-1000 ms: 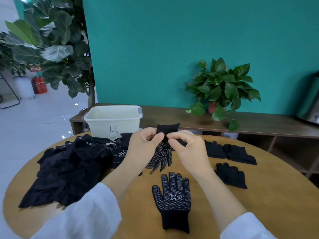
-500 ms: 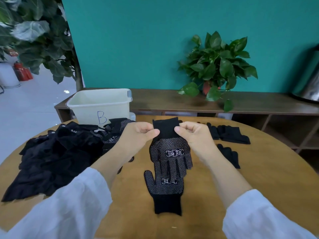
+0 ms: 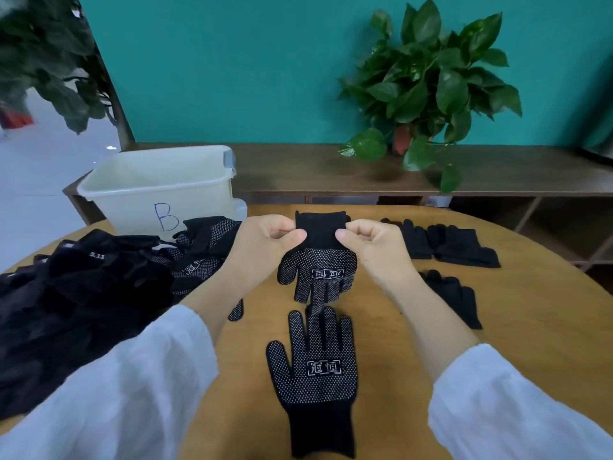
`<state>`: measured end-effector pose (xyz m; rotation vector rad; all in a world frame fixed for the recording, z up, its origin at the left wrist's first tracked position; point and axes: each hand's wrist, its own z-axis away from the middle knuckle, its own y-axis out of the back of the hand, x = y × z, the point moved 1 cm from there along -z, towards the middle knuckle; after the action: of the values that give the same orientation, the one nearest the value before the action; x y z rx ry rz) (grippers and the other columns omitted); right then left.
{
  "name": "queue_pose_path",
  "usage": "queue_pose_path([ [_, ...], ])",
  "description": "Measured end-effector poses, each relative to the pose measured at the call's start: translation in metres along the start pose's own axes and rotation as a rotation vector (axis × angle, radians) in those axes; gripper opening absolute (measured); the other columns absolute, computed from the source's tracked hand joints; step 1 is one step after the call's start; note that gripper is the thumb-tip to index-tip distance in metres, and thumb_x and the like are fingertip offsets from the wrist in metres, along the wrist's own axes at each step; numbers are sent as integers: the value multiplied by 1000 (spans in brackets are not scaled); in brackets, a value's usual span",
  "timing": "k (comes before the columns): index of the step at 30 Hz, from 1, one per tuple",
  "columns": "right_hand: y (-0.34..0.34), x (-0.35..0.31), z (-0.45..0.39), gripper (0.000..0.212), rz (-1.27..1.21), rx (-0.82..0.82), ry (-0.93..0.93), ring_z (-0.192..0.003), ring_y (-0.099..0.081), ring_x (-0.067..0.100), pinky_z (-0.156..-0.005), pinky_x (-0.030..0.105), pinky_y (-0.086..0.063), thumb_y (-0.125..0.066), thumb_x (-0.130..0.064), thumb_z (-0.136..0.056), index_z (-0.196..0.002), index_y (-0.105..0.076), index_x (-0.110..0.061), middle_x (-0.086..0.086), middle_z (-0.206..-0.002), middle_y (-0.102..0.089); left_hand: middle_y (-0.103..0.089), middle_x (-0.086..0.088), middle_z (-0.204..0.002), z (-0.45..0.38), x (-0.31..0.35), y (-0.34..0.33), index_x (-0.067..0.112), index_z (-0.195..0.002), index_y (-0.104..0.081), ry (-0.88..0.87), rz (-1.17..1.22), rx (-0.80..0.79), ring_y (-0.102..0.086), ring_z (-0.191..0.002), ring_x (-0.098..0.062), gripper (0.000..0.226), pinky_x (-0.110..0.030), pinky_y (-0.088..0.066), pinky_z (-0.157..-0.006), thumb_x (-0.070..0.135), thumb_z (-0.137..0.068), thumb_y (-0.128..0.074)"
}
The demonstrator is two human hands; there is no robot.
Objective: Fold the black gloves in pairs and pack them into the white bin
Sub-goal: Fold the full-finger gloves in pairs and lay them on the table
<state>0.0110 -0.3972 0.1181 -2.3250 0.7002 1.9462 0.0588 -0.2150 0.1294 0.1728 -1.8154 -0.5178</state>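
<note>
Hands, left (image 3: 265, 240) and right (image 3: 371, 242), are now pinching a dotted glove (image 3: 318, 270) by its cuff, spread and hanging over its mate (image 3: 315, 376) for pairing.

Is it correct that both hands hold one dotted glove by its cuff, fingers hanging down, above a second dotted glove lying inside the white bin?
Not quite. The second dotted glove lies flat on the round table, not inside the white bin; the head view shows it.
</note>
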Motion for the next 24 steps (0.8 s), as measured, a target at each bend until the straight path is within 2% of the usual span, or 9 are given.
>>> queue_pose_path([
  [5,-4,21,1,23,-7,-37,11,-74,-60,39,-77,51,-52,-66,-11,-90,-86,-64,11,33,-88,-64,-75,0,-83,-2,-16,-6,8,-89,-75,-16,-28,-30,-69,-77,-9,12,-15,-50,-68,18,-89,-70],
  [8,-5,31,9,24,-22,-42,3,-70,-52,20,-68,37,-46,-66,-10,-89,-81,-61,12,26,-75,-61,-75,1,-82,2,-24,-9,8,-89,-75,-24,-41,-34,-70,-78,-10,11,-22,-54,-75,18,-88,-71],
  [11,-5,26,9,20,-36,-21,14,-71,-53,16,-70,33,-46,-67,-9,-89,-79,-64,8,19,-72,-62,-73,-6,-78,3,-21,-8,6,-85,-73,-35,-40,-46,-68,-73,-17,14,-30,-55,-70,18,-89,-69],
  [13,-4,15,3,17,-37,12,39,-70,-55,11,-70,33,-48,-68,-8,-88,-78,-66,5,11,-72,-64,-73,-7,-79,-3,-12,-5,6,-85,-72,-54,-25,-33,-66,-71,-13,15,-27,-53,-70,19,-90,-68],
  [16,-1,-2,-10,21,-45,56,98,-70,-53,17,-67,40,-49,-67,-10,-89,-82,-65,9,30,-80,-64,-74,3,-82,-12,7,1,10,-91,-73,-93,8,28,-66,-75,-1,10,-13,-51,-73,19,-91,-68],
  [18,0,-6,-17,21,-34,36,105,-68,-52,20,-67,42,-50,-67,-13,-89,-81,-65,6,29,-77,-64,-71,10,-78,-17,14,0,11,-90,-72,-113,13,31,-64,-70,7,7,-6,-47,-68,16,-91,-67],
  [20,-1,-5,-20,22,-15,-10,65,-68,-54,23,-70,53,-53,-68,-18,-87,-80,-66,3,31,-81,-65,-68,12,-74,-19,12,-2,8,-87,-71,-100,-31,18,-61,-64,12,9,-2,-41,-62,15,-91,-68],
  [22,0,-2,-22,23,-19,-17,41,-69,-54,23,-70,56,-52,-68,-19,-86,-79,-66,3,33,-83,-64,-70,9,-77,-21,8,-2,5,-90,-73,-96,-51,26,-62,-65,9,12,-2,-42,-62,16,-90,-68],
  [24,1,1,-21,20,-23,-19,23,-67,-53,22,-65,48,-50,-67,-13,-89,-78,-65,4,27,-76,-65,-73,2,-83,-21,5,-1,5,-93,-74,-89,-50,32,-66,-72,1,14,-6,-48,-66,17,-90,-69],
])
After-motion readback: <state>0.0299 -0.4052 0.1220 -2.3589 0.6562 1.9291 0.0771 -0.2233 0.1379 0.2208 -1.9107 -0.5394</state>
